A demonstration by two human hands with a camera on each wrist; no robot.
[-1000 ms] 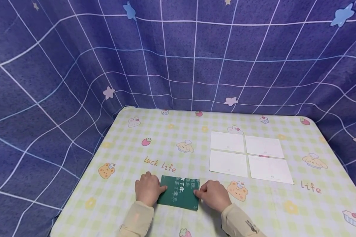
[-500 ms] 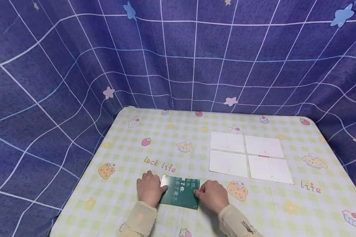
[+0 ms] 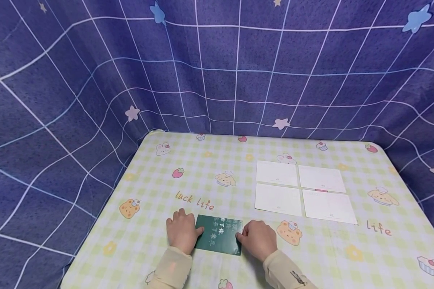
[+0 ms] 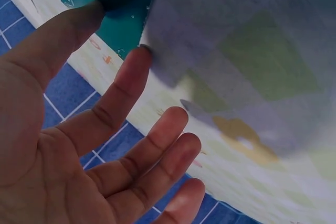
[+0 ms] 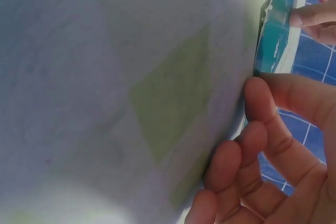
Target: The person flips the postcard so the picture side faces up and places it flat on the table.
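Green, white-lettered rectangular card (image 3: pixel 217 237): our loose-fingered left hand (image 3: pixel 182 231) touches one end, our right hand (image 3: pixel 259 240) pinches the other, probably so we steady it.

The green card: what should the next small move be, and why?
Probably a gentle lift of the green card from its right end: the right hand seems to pinch that end, while the left hand has its thumb on the left end and could steady it.
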